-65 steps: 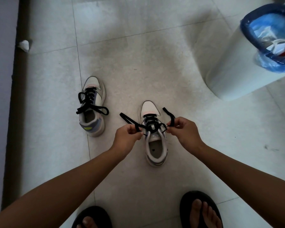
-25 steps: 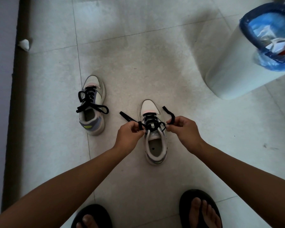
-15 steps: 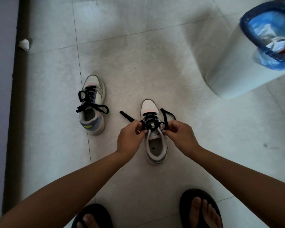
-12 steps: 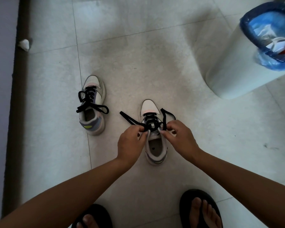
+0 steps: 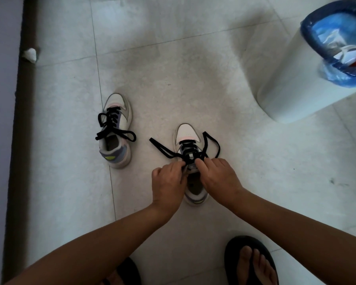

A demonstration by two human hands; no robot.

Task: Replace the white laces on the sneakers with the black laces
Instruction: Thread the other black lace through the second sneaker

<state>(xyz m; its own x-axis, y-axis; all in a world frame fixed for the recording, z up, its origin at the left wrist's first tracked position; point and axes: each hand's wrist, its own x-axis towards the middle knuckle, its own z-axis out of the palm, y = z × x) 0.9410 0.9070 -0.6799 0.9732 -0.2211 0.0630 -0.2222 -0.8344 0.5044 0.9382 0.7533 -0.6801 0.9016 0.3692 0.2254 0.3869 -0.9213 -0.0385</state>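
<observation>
Pale tiled floor (image 5: 173,83), dark baseboard (image 5: 21,120) along the left edge with a small white crumpled scrap (image 5: 29,55) against it. Upper right: a white bin (image 5: 296,87) lined with a blue plastic bag (image 5: 337,64); inside the bag, white crumpled waste with a red-marked piece, contents otherwise unclear. Two sneakers stand on the floor, toes pointing away from the person. The left sneaker (image 5: 116,130) is laced in black, its black lace (image 5: 113,132) tied loosely with loops lying across the opening. The right sneaker (image 5: 190,140) sits between the hands, also threaded with a black lace (image 5: 167,150); one loose end runs out to the left over the floor, another arcs in a loop to the right. The left hand (image 5: 169,182) and right hand (image 5: 218,177) meet over the upper eyelets, fingers curled and pinching the lace at the knot. Two feet in black sandals (image 5: 234,256) appear at the bottom edge.
</observation>
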